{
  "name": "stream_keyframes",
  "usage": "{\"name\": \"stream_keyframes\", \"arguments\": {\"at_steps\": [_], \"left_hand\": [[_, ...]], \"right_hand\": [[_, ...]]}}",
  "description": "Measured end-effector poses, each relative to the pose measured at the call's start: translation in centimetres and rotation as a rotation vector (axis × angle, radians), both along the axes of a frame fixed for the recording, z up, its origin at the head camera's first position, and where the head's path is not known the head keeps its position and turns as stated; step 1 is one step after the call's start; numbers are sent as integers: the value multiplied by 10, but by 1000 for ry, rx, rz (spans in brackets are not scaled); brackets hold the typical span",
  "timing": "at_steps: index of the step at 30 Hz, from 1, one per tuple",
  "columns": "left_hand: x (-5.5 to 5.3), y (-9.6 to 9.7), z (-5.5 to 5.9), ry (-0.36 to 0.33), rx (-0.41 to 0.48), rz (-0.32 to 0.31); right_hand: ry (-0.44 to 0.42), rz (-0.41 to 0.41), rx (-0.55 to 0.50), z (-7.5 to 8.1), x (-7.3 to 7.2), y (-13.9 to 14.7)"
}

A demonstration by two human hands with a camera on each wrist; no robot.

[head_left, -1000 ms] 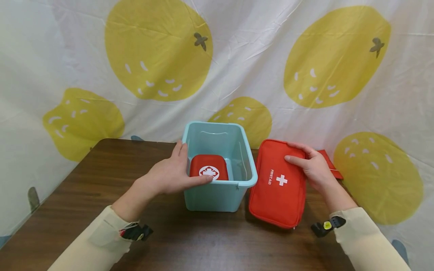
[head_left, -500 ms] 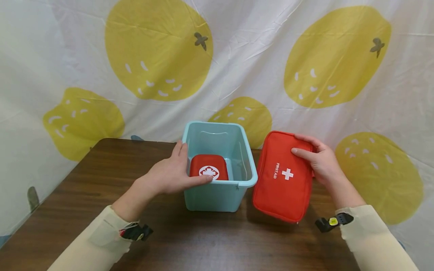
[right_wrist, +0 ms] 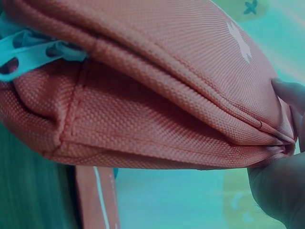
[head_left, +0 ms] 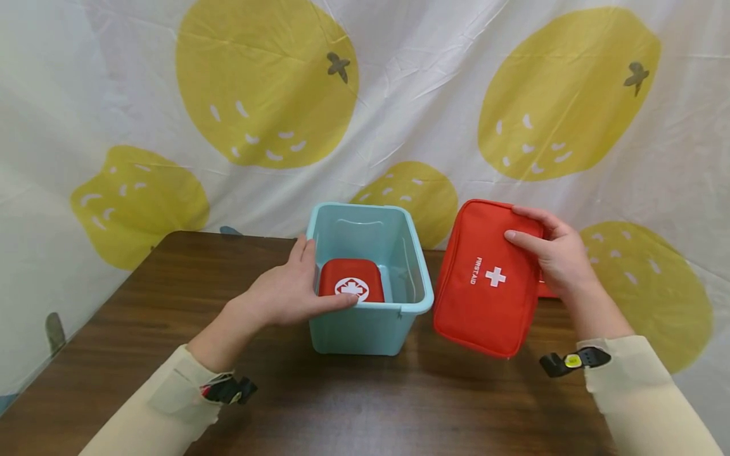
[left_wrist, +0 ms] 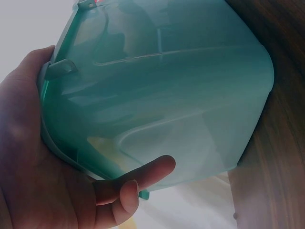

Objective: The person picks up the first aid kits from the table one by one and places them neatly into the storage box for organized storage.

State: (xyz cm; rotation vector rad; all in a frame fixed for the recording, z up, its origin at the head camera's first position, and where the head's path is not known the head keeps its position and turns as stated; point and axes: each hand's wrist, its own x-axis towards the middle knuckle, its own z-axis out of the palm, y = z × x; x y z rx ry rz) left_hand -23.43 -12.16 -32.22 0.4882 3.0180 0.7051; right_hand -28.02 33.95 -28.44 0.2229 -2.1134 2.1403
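Observation:
A light-blue plastic bin (head_left: 359, 332) stands on the table with a red first-aid case (head_left: 349, 272) inside, its round white emblem partly showing. My left hand (head_left: 288, 288) holds the bin's left side, thumb along the front rim and fingers against the outer wall (left_wrist: 190, 105). To the right of the bin, my right hand (head_left: 561, 253) grips a soft red first-aid pouch (head_left: 485, 304) by its upper right edge, thumb on the front. The pouch is tilted and held above the table; its zipper pull (right_wrist: 43, 55) shows in the right wrist view.
Behind the right hand, a flat red item with a white line (head_left: 547, 290) is mostly hidden. A dark wooden table (head_left: 353, 405) carries everything. A white curtain with yellow fruit prints (head_left: 410, 95) hangs close behind the table.
My right hand has raised the first-aid pouch and moved it to the right and away from the bin. The left hand and the bin have stayed in place.

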Motion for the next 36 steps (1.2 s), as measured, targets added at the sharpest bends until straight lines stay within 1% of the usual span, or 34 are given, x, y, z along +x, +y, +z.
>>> {"name": "stream_keyframes", "arguments": {"at_steps": [4,9,12,14,22,26,32,36], "left_hand": [[0,0,0,1,3,0],[0,0,0,0,1,2],[0,1,1,4,0,1],[0,1,1,5,1,2],[0,0,0,-1,-1,4],[-1,-1,0,4,3,2],[-1,-3,-1,12,-1,6],[0,-4,-1,10,1,7]], "right_hand": [[20,-11,0,6,2,1],[37,-46,29,12,3,1],[50,-55,24,17,4,1],[69,-56,4,22,5,1],[208,-38,-95,42,6,1],[245,-51,-134,52,5,1],[298,-59,-192,64,1,-3],[308,-58,-214,73,-3,-8]]}}
